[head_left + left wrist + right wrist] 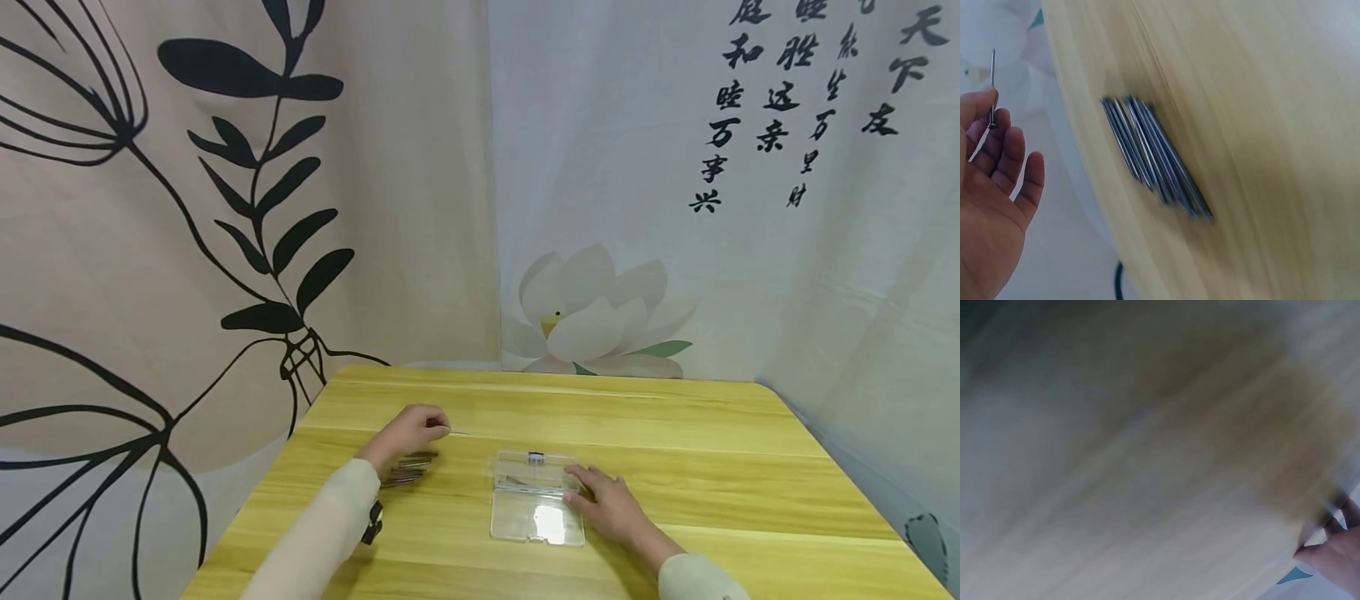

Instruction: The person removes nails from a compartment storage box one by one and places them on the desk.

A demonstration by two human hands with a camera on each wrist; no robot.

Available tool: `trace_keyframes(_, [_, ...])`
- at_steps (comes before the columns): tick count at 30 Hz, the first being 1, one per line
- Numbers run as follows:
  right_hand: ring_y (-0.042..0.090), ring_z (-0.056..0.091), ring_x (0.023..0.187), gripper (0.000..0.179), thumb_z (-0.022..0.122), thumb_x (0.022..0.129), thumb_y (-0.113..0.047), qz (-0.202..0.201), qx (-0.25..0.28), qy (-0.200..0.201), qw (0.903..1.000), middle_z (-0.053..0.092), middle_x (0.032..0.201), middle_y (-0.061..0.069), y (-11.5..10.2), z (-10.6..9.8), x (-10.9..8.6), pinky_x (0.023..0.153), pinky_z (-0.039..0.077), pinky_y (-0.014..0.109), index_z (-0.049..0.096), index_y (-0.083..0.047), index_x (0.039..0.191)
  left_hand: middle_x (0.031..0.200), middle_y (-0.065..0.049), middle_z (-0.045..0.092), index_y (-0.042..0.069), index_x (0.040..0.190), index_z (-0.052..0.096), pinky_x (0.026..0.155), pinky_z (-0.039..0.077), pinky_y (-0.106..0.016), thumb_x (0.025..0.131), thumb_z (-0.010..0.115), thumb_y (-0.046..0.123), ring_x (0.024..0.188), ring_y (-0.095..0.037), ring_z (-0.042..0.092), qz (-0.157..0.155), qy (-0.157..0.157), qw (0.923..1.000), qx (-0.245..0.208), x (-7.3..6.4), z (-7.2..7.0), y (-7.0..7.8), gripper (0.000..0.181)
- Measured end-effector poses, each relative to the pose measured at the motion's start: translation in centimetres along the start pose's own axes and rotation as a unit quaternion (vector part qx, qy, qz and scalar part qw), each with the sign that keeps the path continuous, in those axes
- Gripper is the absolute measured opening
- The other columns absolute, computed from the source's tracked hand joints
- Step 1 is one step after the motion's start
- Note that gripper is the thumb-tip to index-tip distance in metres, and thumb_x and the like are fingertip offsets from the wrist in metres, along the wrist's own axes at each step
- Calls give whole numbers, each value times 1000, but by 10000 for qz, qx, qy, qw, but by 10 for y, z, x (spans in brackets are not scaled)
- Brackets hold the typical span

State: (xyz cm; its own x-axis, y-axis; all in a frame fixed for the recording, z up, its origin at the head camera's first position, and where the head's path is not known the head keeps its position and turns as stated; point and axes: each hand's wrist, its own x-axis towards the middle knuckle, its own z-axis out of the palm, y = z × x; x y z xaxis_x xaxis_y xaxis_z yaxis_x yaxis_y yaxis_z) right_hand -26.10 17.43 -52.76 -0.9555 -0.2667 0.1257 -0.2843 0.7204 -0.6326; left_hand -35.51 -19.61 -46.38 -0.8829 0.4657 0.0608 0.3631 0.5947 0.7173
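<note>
My left hand (408, 429) pinches one thin metal nail (993, 69) between thumb and fingers, its head low and its point upward in the left wrist view. Below that hand, a bundle of similar long nails (1147, 156) lies side by side on the table. A clear plastic box (517, 515) lies with its lid folded back at mid-table. A few thin metal pieces (521, 482) show in its far half, near the hinge line. At the box's right edge, my right hand (611, 504) holds it with thumb and fingers; the right wrist view is blurred.
The wooden table (675, 433) has a far edge close to a printed curtain (420, 208). A black strap (372, 523) is on the left wrist. Bare tabletop extends right of the box.
</note>
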Motion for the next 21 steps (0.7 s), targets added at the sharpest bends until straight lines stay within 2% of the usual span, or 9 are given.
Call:
trace_keyframes(5, [46, 37, 137, 48, 64, 97, -35, 14, -26, 7, 10000, 52, 144, 16, -1, 0, 0, 108, 10, 72, 57, -12, 139, 92, -20, 61, 5, 98, 66, 66, 40, -34, 102, 57, 13, 72, -16, 46, -212, 159, 9996, 12, -9, -10, -15, 13])
trace_keyframes(11, [46, 38, 136, 48, 64, 97, -34, -19, -29, 51, 10000, 53, 142, 18, 0, 0, 0, 108, 11, 72, 57, -11, 138, 92, -17, 62, 0, 100, 67, 69, 42, -35, 101, 58, 10, 76, -18, 49, -443, 265, 9986, -111, -14, -15, -32, 14])
trace_keyframes(15, [46, 39, 135, 48, 65, 97, -34, -56, -54, 81, 9999, 53, 141, 18, 1, 1, 0, 107, 12, 72, 58, -11, 138, 92, -14, 63, -2, 99, 68, 71, 44, -35, 100, 59, 8, 78, -18, 50, -448, 356, 9983, -55, -17, -16, -43, 13])
trace_keyframes(17, [46, 40, 135, 48, 65, 96, -34, -59, -50, 83, 9999, 54, 141, 18, 1, 1, 0, 107, 13, 73, 58, -11, 137, 91, -14, 63, -2, 98, 67, 70, 45, -35, 100, 59, 7, 77, -19, 51, -406, 392, 9984, 6, -18, -16, -47, 12])
trace_keyframes(21, [46, 39, 135, 48, 65, 96, -35, -37, -25, 76, 10000, 53, 141, 18, 0, 0, -1, 107, 12, 73, 58, -11, 137, 90, -11, 64, -2, 97, 68, 72, 46, -35, 99, 60, 6, 80, -22, 55, -585, 431, 9973, -44, -17, -15, -52, 11])
